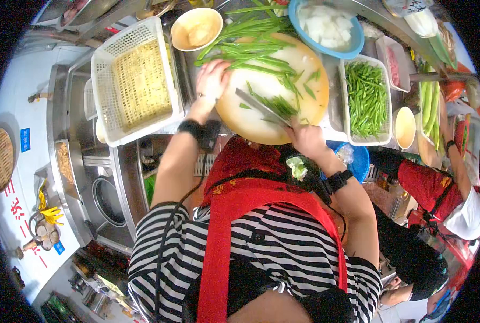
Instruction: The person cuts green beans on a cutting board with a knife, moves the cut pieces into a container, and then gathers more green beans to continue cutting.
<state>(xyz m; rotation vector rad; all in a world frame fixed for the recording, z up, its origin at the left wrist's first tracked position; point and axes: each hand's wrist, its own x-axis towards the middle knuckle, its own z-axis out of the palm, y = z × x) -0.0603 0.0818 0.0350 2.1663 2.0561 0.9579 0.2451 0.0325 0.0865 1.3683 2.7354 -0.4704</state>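
Our right hand (309,140) clasps the knife (260,106), likely for blade control. Left hand (212,82) beside green pods (256,56): we cannot tell its grip.

The knife (262,108) looked smooth and metal, the sink (97,185) shiny metal. The large white basket (104,75) looked like perforated plastic, the blue bowl (358,41) smooth, glossy plastic. The apron (217,242) and striped shirt (162,245) were matt cloth; the round tray (1,160) looked rough and woven

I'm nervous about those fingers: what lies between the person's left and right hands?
In the head view, the knife blade, over the round cutting board.
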